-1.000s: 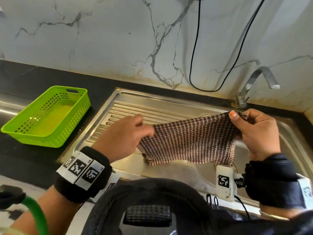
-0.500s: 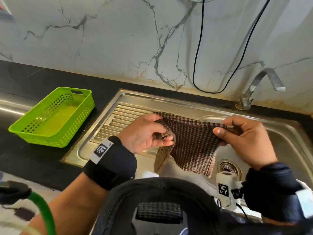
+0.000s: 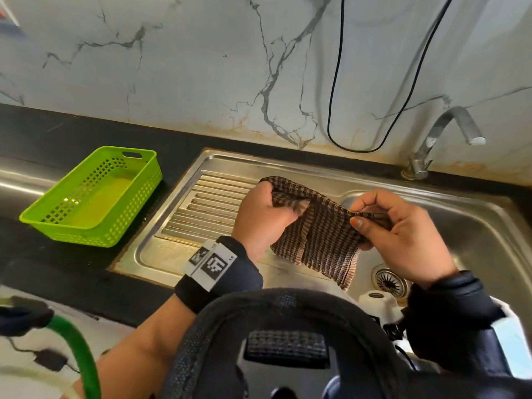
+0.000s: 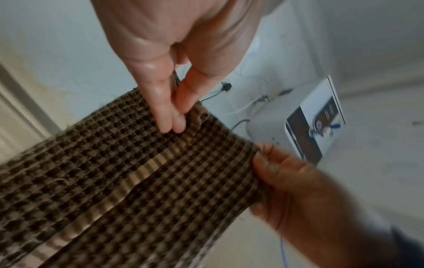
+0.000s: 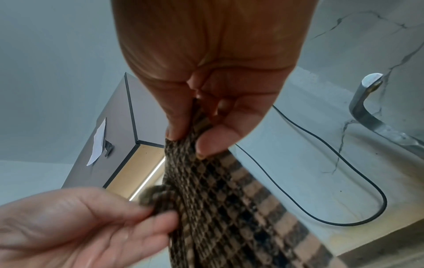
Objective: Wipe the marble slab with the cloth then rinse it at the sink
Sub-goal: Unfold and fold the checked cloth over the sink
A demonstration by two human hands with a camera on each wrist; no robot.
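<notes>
Head view, left to right: green perforated basket (image 3: 95, 197) on the black table (image 3: 43, 133), well clear of the work; then steel sink (image 3: 288, 169) with ribbed drainboard (image 3: 207, 208); then left hand (image 3: 263, 218), fingers and thumb curled round a bunched edge of the brown checked cloth (image 3: 322, 243); then right hand (image 3: 403, 237), thumb and fingertips pinching the opposite edge. Cloth held in the air between both hands, above the seam of drainboard and basin, lower part hanging slack toward the drain strainer (image 3: 388, 280). Soft, light, loosely woven, probably limp and heavier once wet; best taken by the edges or corners, as now, to spread under water. Faucet (image 3: 443, 133) at far right, spout over the basin, no water seen running. Black cable (image 3: 336, 110) looping down the veined marble wall (image 3: 172, 67) behind, near the faucet, likely worth keeping dry. White wrist device (image 3: 377, 303) just below the right hand.
</notes>
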